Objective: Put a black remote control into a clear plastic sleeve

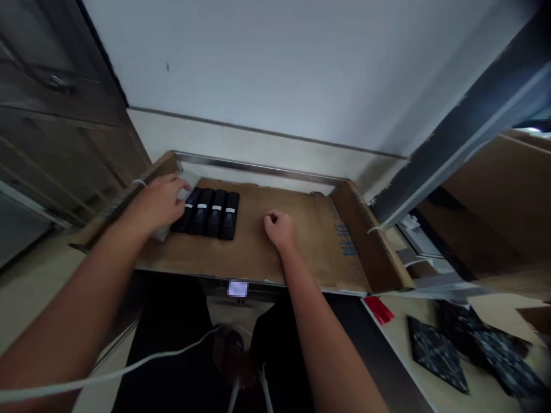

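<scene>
Several slim black cases (216, 213), each with a pale band across it, lie side by side on the brown cardboard (253, 252) that lines the table. At the left end of this row is my left hand (161, 201), its fingers bent and apart over a whitish strip (161, 233) and the leftmost black case. Whether the fingertips touch either one cannot be made out. To the right of the row, my right hand (282, 230) rests closed on the cardboard, fingers curled in. A small dark gap shows between thumb and forefinger, and nothing sticks out of the fist.
Cardboard walls stand at the left and right ends (370, 241) of the table, held by white ties. A white wall (275, 69) rises behind. A pale cord (159, 355) crosses over my lap. Dark patterned pieces (437, 353) and a red item (379, 310) lie at lower right.
</scene>
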A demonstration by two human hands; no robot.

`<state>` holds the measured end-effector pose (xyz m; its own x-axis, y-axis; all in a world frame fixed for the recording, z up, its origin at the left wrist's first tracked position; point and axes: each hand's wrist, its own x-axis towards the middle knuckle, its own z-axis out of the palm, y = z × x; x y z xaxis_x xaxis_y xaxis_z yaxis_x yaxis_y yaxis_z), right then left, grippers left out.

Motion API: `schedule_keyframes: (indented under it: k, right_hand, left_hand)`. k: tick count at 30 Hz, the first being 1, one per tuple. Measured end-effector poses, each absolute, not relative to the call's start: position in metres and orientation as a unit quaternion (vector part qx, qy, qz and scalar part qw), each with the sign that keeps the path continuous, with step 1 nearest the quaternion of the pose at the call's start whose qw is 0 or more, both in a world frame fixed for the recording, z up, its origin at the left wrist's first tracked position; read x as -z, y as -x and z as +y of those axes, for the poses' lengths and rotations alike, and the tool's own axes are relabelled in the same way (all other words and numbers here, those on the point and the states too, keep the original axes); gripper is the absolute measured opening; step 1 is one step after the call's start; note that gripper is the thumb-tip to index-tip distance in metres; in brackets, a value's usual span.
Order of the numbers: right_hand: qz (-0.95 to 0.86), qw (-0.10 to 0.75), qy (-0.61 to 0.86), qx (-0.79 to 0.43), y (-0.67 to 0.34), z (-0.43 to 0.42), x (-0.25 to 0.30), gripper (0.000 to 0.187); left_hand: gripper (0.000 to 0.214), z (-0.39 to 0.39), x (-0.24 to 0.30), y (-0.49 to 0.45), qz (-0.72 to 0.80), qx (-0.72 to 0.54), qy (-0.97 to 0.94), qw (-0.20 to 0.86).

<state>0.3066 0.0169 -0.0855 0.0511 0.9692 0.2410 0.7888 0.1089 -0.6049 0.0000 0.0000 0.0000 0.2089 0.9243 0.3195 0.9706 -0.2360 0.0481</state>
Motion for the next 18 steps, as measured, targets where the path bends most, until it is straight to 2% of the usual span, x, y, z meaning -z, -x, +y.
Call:
schedule_keyframes:
  k: [3, 6, 12, 16, 18]
  right_hand:
    - [-0.677, 0.320, 0.648, -0.138, -0.307, 0.017, 0.086, 0.025]
    - [-0.674, 0.324, 0.649, -0.139, -0.306, 0.018, 0.087, 0.025]
    - [-0.661, 0.332, 0.656, -0.147, -0.306, 0.018, 0.088, 0.024]
    - [-0.658, 0.338, 0.655, -0.151, -0.306, 0.017, 0.088, 0.024]
    - [-0.659, 0.342, 0.653, -0.152, -0.307, 0.017, 0.088, 0.024]
  left_hand:
    - [0.051, -0.010, -0.009, 0.053, -0.566, 0.022, 0.817, 0.106]
    - [0.051, -0.017, -0.006, 0.072, -0.548, -0.042, 0.826, 0.128]
    - [0.024, -0.018, -0.002, 0.063, -0.534, -0.089, 0.839, 0.063]
    - [0.023, -0.018, 0.001, 0.064, -0.524, -0.077, 0.847, 0.054]
    - [0.014, -0.018, 0.003, 0.067, -0.517, -0.079, 0.851, 0.053]
